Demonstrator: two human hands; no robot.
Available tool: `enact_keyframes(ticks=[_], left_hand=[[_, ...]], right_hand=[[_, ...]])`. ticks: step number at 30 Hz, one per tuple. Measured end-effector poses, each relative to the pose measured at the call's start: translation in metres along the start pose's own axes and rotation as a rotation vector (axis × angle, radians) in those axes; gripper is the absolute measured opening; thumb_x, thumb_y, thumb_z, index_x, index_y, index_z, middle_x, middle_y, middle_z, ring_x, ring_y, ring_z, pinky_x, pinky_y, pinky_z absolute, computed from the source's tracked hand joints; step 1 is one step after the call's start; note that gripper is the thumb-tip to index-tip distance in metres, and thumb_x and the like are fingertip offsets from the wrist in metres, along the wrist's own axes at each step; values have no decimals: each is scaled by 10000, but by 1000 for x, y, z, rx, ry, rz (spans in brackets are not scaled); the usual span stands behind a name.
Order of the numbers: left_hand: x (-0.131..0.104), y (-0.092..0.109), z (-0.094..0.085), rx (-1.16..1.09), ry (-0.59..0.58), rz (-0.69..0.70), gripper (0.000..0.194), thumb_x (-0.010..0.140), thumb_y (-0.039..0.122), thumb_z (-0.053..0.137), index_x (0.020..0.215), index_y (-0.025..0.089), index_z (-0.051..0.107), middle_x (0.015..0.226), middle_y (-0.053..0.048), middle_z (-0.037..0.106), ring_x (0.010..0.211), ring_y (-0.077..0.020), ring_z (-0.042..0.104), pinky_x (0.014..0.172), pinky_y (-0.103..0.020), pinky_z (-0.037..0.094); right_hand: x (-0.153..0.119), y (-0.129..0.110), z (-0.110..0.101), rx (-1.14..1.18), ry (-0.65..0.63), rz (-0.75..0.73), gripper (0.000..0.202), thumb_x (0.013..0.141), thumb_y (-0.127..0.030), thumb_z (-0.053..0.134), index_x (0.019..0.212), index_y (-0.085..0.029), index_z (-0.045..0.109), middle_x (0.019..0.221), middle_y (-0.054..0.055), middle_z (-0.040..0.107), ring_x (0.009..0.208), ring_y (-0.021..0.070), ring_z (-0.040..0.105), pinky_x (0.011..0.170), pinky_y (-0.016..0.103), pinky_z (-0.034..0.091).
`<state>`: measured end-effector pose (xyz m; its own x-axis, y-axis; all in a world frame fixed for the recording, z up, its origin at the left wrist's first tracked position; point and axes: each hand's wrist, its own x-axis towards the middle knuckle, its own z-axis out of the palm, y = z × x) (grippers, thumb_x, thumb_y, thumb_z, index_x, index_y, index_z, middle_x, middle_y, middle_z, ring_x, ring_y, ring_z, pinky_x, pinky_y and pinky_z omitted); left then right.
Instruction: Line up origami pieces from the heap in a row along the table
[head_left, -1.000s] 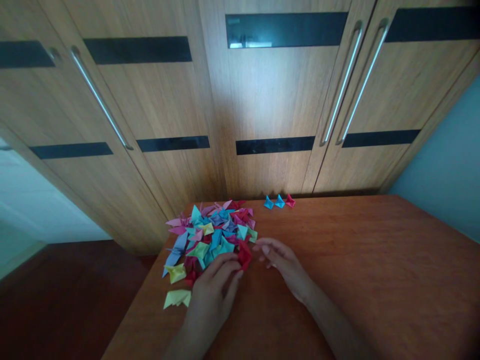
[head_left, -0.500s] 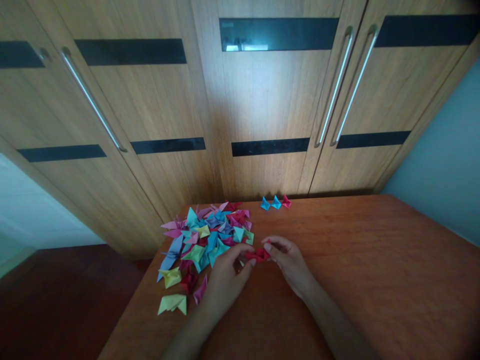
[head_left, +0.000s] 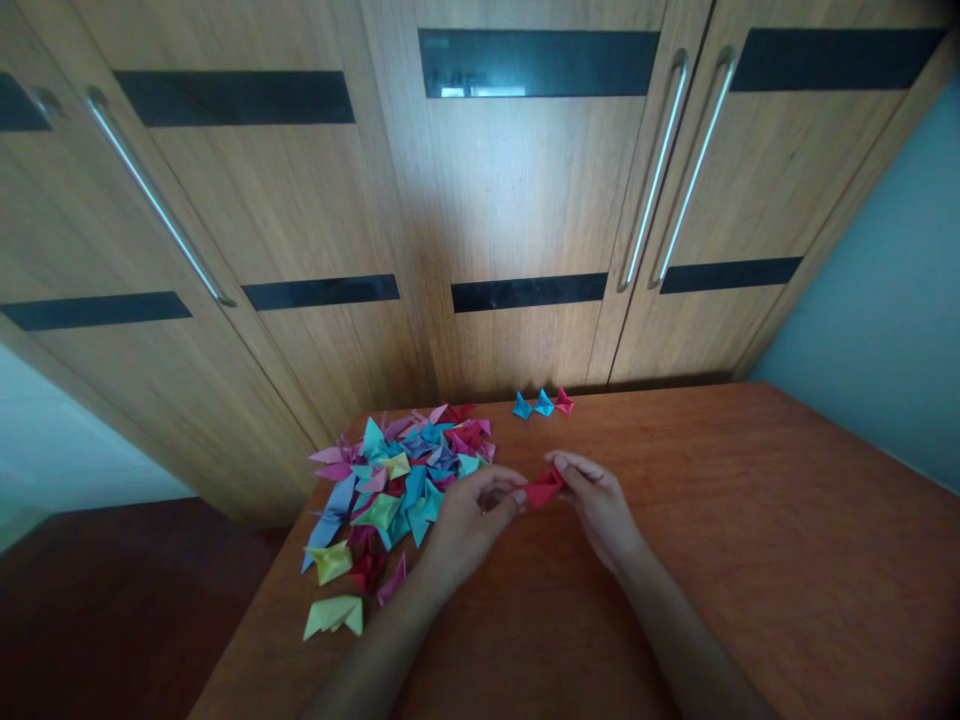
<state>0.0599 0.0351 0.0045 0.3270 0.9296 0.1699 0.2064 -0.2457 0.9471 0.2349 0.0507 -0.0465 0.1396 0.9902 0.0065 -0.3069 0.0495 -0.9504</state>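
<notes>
The left hand (head_left: 469, 520) and right hand (head_left: 602, 505) pinched a red origami piece (head_left: 541, 491) below frame center; uneven pulling could have torn it, a leftward sweep scattered the origami pile (head_left: 379, 513) at lower left.

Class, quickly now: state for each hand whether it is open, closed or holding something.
Left hand: closed, holding the left end of a red folded paper.
Right hand: closed, holding the same piece's right end.
</notes>
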Motion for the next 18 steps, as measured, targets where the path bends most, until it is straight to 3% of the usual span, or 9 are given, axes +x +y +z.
enact_keyframes(ticks=[5,9,11,14,18], left_hand=[[35,6,13,125,-73,137,132,828,252,579,884,176,672,837,-26,709,746,-147,642,679,-234,487],[86,9,26,397,-37,312,150,848,224,547,913,187,677,882,-21,712,778,-143,632,713,-238,460],[114,6,36,594,-26,376,168,856,205,528,918,186,682,903,-30,708,804,-146,622,739,-242,444],[153,1,54,777,-23,400,182,858,195,518,905,187,694,903,-48,694,833,-167,607,745,-259,425],[191,-8,77,853,-32,379,207,854,181,502,837,161,707,880,-88,661,805,-195,593,689,-283,414]], right_hand=[[11,-7,-18,193,89,4,314,692,-436,701,884,-188,706,786,26,673,666,127,582,592,231,434],[21,-2,-36,191,320,20,253,668,-382,683,823,-182,687,720,3,644,561,88,521,521,198,395],[25,3,-41,129,361,29,248,670,-376,658,818,-178,678,702,-1,627,549,86,507,505,194,382],[31,13,-41,-70,296,-16,261,706,-396,599,815,-170,669,688,8,619,547,103,506,494,205,374],[34,23,-34,-480,175,-134,278,778,-393,485,809,-187,669,672,19,639,610,155,569,566,252,425]])
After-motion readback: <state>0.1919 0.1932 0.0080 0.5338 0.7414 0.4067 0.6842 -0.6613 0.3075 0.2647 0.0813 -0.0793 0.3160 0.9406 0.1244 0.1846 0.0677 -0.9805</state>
